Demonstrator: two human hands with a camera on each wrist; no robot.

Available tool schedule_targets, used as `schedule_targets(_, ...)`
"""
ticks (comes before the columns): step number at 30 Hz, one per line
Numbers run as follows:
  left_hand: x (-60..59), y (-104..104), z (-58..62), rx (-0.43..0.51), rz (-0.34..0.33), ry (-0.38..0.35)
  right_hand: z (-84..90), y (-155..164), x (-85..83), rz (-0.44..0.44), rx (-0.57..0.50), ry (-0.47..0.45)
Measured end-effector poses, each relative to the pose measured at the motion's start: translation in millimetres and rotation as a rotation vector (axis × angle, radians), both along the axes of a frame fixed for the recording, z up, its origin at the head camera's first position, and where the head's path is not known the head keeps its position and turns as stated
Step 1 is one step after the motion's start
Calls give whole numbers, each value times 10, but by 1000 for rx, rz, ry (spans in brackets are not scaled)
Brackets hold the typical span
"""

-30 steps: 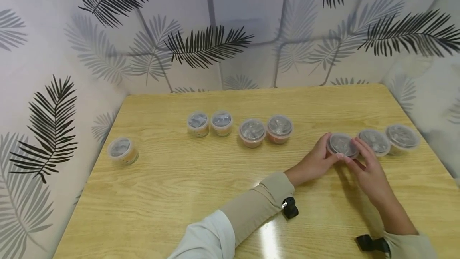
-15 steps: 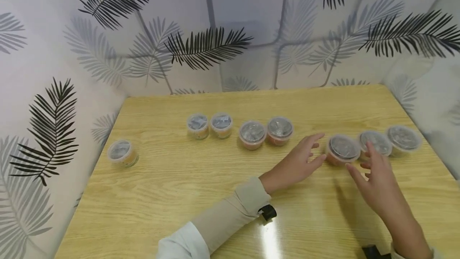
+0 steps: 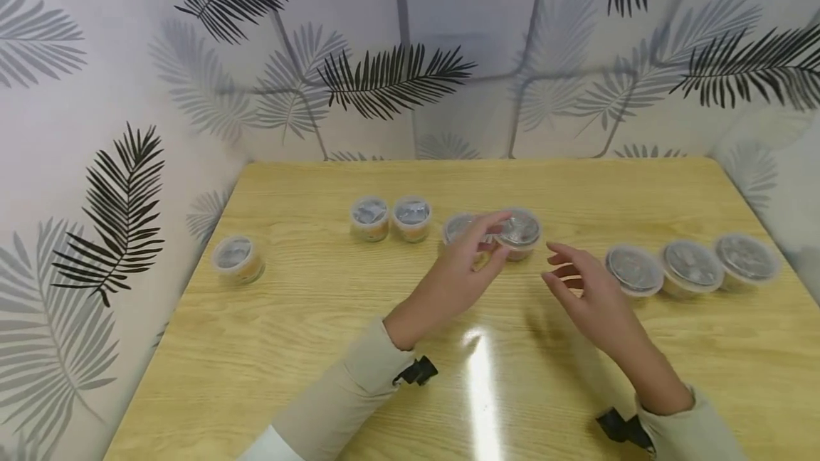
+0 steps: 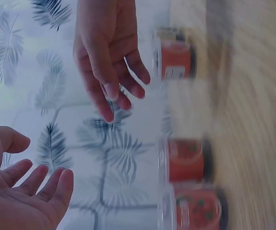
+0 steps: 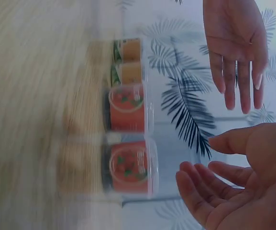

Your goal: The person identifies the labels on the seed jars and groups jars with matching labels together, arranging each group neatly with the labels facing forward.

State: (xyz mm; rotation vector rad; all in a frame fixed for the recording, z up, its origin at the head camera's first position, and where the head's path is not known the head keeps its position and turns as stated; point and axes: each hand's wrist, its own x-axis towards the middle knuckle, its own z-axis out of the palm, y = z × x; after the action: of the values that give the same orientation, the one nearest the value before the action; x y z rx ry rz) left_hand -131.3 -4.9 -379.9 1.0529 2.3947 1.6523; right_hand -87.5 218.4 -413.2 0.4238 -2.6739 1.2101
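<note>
My left hand (image 3: 448,287) is over the table, fingers loosely bent, overlapping a lidded tub with red sides (image 3: 453,225) in the head view. Beside it, another red tub (image 3: 520,232) shows just past the fingertips. My right hand (image 3: 596,304) hovers to the right of that pair, fingers loosely curved. Both palms appear bare in the right wrist view, where the two red tubs (image 5: 128,165) stand upright with a green-and-red print. A red tub (image 3: 634,270) with a clear lid stands right of my right hand.
Two larger tubs (image 3: 693,266) continue the row toward the table's right edge. Two smaller tubs with orange contents (image 3: 370,218) stand left of the red pair, and a single one (image 3: 238,260) is near the left edge. A patterned curtain-like backdrop (image 3: 461,126) rises behind the table (image 3: 307,347).
Both hands have let go of the red tub in the right-hand row and moved left, the left hand reaching the red pair. The tub stays beside the two larger ones. The head view has shifted slightly.
</note>
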Motion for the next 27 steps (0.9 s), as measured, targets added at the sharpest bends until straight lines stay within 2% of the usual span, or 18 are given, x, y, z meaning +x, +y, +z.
schedule_targets(2, -33, -128, -3, 7, 52, 17, 10, -81, -68, 8, -11, 1)
schedule_targets(5, -84, -325, -20, 29, 133, -4, 45, -199, -194, 41, -19, -10)
schedule_targets(10, -179, -578, -132, 58, 281, -48, 142, -396, -431, 122, -71, -42)
schedule_targets(12, -201, -650, -202, 53, 344, -90, 176, -468, -526, 145, -83, -36)
schedule_targets(16, -258, -769, -364, 37, 451, -200, 210, -615, -746, 181, -38, -13)
schedule_targets(18, -288, -811, -435, 9, 475, -251, 208, -689, -862, 204, 2, -21)
schedule_targets(21, -318, -850, -508, -25, 478, -321, 190, -801, -1028, 234, 63, -82)
schedule_targets(27, -388, -854, -607, -51, 496, -408, 149, -1044, -1331, 272, 191, -199)
